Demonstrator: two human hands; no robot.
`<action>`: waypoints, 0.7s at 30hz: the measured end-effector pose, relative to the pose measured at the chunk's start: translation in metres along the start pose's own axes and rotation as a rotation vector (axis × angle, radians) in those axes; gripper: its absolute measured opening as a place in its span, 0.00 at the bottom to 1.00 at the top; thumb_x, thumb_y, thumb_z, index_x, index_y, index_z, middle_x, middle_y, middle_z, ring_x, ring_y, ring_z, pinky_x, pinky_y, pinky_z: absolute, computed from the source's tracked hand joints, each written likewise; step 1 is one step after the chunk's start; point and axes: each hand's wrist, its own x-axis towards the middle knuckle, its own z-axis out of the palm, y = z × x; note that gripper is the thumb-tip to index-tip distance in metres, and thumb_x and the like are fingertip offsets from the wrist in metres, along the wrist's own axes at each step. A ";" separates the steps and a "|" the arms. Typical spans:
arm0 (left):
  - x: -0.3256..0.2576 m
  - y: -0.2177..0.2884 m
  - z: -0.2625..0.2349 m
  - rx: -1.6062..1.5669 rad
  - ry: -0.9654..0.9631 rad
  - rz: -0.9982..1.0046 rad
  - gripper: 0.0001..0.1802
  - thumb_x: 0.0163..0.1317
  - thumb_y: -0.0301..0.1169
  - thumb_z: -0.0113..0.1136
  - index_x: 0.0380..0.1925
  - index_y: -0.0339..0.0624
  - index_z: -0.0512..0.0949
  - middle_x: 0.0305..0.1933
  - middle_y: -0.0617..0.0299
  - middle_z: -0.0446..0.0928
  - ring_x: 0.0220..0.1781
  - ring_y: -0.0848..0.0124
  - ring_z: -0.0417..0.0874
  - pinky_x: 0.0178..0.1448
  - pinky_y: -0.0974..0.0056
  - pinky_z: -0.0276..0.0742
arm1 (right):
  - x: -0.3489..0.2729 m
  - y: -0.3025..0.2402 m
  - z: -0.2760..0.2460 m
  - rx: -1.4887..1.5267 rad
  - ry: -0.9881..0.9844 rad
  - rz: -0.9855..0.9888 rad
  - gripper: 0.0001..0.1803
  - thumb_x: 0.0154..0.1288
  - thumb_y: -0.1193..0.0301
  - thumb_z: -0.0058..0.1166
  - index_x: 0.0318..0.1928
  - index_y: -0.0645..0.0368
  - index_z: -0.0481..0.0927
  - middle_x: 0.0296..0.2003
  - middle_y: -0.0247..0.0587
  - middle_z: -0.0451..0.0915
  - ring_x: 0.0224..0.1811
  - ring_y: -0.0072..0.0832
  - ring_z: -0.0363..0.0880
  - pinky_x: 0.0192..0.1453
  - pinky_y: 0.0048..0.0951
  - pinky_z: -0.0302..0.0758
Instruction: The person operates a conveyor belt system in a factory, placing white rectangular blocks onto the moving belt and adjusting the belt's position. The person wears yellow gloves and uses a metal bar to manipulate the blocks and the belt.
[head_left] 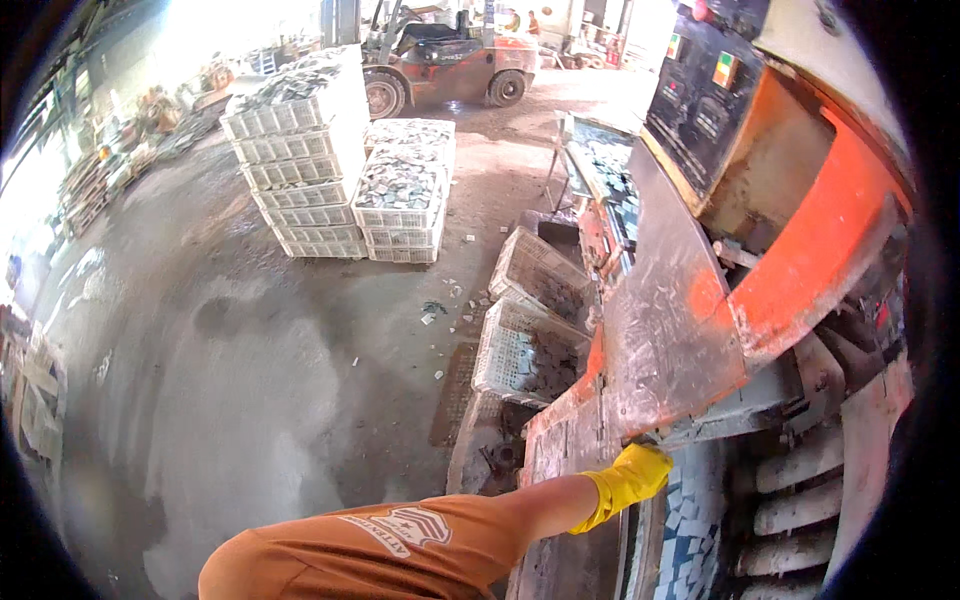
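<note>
My left hand (pixel 641 474), in a yellow rubber glove, reaches across from the lower left to the lower edge of the machine's metal cover (pixel 660 370). Its fingers look curled in, and whatever they hold is hidden. Just below and beside the glove, small pale and grey-blue tile pieces (pixel 690 520) lie in a strip along the machine bed. An orange sleeve (pixel 390 550) covers my upper arm; the forearm is bare down to the glove. My right hand is out of view.
Grey rollers (pixel 800 505) and an orange machine arm (pixel 820 250) stand at right, below a dark control box (pixel 700 95). White crates (pixel 530 345) of dark pieces sit left of the machine. Stacked white crates (pixel 305 190) and a forklift (pixel 450 65) stand farther back. Chips litter the floor.
</note>
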 end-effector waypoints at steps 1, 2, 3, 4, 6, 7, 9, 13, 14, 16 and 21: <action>0.000 0.001 -0.002 0.016 -0.028 -0.006 0.10 0.56 0.38 0.66 0.32 0.45 0.87 0.37 0.50 0.87 0.41 0.49 0.88 0.45 0.46 0.82 | 0.000 0.004 0.000 0.046 -0.043 -0.013 0.33 0.71 0.46 0.53 0.67 0.55 0.75 0.59 0.51 0.80 0.58 0.43 0.79 0.63 0.46 0.73; -0.001 0.000 -0.004 -0.030 -0.025 -0.007 0.10 0.57 0.38 0.65 0.33 0.45 0.87 0.38 0.50 0.87 0.41 0.50 0.88 0.46 0.47 0.82 | 0.000 0.009 -0.001 0.113 -0.097 -0.022 0.33 0.71 0.46 0.53 0.67 0.55 0.75 0.59 0.50 0.80 0.58 0.43 0.79 0.63 0.46 0.73; 0.000 0.000 -0.006 -0.037 -0.021 -0.012 0.10 0.57 0.37 0.65 0.33 0.45 0.87 0.38 0.50 0.87 0.42 0.49 0.88 0.47 0.47 0.82 | -0.002 0.016 -0.002 0.213 -0.169 -0.017 0.33 0.71 0.46 0.52 0.67 0.54 0.75 0.60 0.50 0.80 0.58 0.43 0.78 0.63 0.46 0.72; -0.001 0.001 -0.007 -0.046 -0.008 -0.015 0.10 0.57 0.37 0.65 0.33 0.46 0.87 0.39 0.50 0.87 0.42 0.49 0.88 0.47 0.47 0.82 | -0.006 0.024 -0.006 0.411 -0.285 0.012 0.33 0.71 0.45 0.52 0.67 0.54 0.75 0.60 0.50 0.80 0.58 0.43 0.78 0.63 0.46 0.72; -0.002 0.001 -0.008 -0.043 -0.007 -0.022 0.09 0.57 0.37 0.65 0.33 0.46 0.87 0.39 0.50 0.87 0.42 0.49 0.88 0.47 0.47 0.82 | -0.014 0.043 -0.013 1.417 -0.694 0.387 0.34 0.71 0.44 0.52 0.67 0.53 0.75 0.60 0.49 0.79 0.58 0.42 0.78 0.63 0.46 0.72; -0.002 0.001 -0.008 -0.030 -0.018 -0.025 0.09 0.57 0.37 0.65 0.33 0.46 0.87 0.39 0.50 0.87 0.42 0.49 0.88 0.48 0.47 0.81 | -0.020 0.053 -0.018 1.774 -0.836 0.639 0.34 0.71 0.44 0.51 0.67 0.52 0.75 0.61 0.49 0.79 0.58 0.42 0.78 0.63 0.46 0.71; -0.002 0.002 -0.008 -0.018 -0.022 -0.021 0.09 0.56 0.37 0.65 0.33 0.47 0.87 0.39 0.50 0.87 0.42 0.48 0.88 0.48 0.46 0.81 | -0.033 0.072 -0.024 2.039 -1.024 0.847 0.34 0.71 0.43 0.51 0.68 0.52 0.75 0.61 0.49 0.79 0.59 0.42 0.77 0.64 0.46 0.71; -0.002 0.001 -0.008 -0.019 -0.013 -0.009 0.09 0.56 0.37 0.65 0.33 0.47 0.88 0.39 0.51 0.87 0.42 0.48 0.87 0.49 0.46 0.81 | -0.055 0.106 -0.037 2.272 -1.190 1.043 0.34 0.71 0.42 0.50 0.68 0.50 0.75 0.62 0.48 0.78 0.59 0.41 0.76 0.64 0.47 0.70; -0.002 0.001 -0.008 -0.021 -0.015 -0.009 0.09 0.56 0.37 0.65 0.33 0.47 0.88 0.39 0.51 0.87 0.42 0.48 0.87 0.49 0.46 0.81 | -0.060 0.113 -0.040 2.290 -1.211 1.066 0.35 0.71 0.41 0.50 0.68 0.49 0.75 0.62 0.48 0.78 0.59 0.41 0.76 0.64 0.47 0.70; -0.002 0.000 -0.009 -0.018 -0.002 0.005 0.10 0.56 0.37 0.65 0.33 0.46 0.88 0.39 0.51 0.87 0.43 0.48 0.87 0.49 0.46 0.81 | -0.068 0.126 -0.047 2.305 -1.265 1.111 0.35 0.71 0.40 0.49 0.68 0.48 0.75 0.63 0.47 0.78 0.60 0.41 0.76 0.64 0.47 0.69; -0.002 0.000 -0.005 -0.001 -0.017 -0.010 0.11 0.57 0.39 0.65 0.33 0.45 0.88 0.39 0.50 0.87 0.44 0.48 0.87 0.50 0.46 0.81 | -0.084 0.151 -0.063 2.287 -1.364 1.152 0.35 0.71 0.38 0.48 0.69 0.46 0.75 0.64 0.46 0.77 0.60 0.40 0.75 0.65 0.47 0.68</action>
